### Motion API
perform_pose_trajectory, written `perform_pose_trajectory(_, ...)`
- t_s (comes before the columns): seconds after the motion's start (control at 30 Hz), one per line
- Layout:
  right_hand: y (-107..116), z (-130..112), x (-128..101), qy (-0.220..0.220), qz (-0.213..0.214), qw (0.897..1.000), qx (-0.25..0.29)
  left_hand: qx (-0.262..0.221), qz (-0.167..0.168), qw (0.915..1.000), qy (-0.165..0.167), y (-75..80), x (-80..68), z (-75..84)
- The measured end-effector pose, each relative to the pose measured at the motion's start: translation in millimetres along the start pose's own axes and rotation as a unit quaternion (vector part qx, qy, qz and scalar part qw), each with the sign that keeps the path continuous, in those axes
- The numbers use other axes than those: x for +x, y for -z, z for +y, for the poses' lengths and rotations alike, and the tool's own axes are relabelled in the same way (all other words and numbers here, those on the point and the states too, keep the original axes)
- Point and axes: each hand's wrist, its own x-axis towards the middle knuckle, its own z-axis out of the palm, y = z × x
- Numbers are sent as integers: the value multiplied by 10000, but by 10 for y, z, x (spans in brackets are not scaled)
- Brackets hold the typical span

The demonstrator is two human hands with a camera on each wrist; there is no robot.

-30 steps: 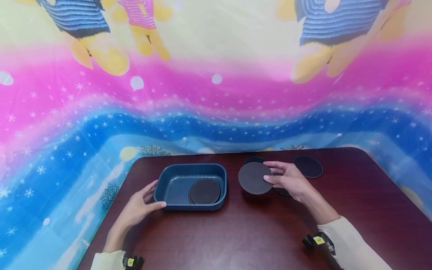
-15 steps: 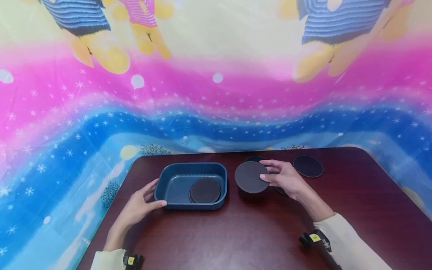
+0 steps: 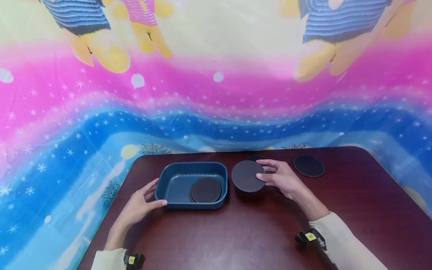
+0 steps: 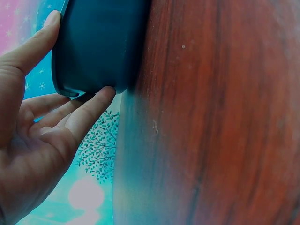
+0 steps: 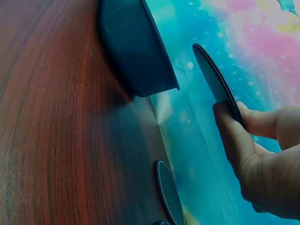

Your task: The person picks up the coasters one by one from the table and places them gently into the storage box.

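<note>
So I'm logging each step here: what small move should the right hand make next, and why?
Probably carry the held disc leftward over the blue tray and lower it. The right hand pinches it in the air just right of the tray, where one disc already lies, and the left hand touches the tray's wall.

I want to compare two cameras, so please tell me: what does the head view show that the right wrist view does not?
Only the head view shows the left hand touching the blue tray's end, the disc inside the tray, and a disc lying far right on the table. Only the right wrist view shows, edge-on, that the held disc is lifted off the table. Both show the right hand pinching that disc beside the tray.
</note>
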Motion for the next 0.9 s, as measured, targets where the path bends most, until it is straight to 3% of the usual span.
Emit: perform_pose_trajectory(0.9,-160,-28,78,-82,52,9999,114,46,-23,10000,67,-4,-19,37)
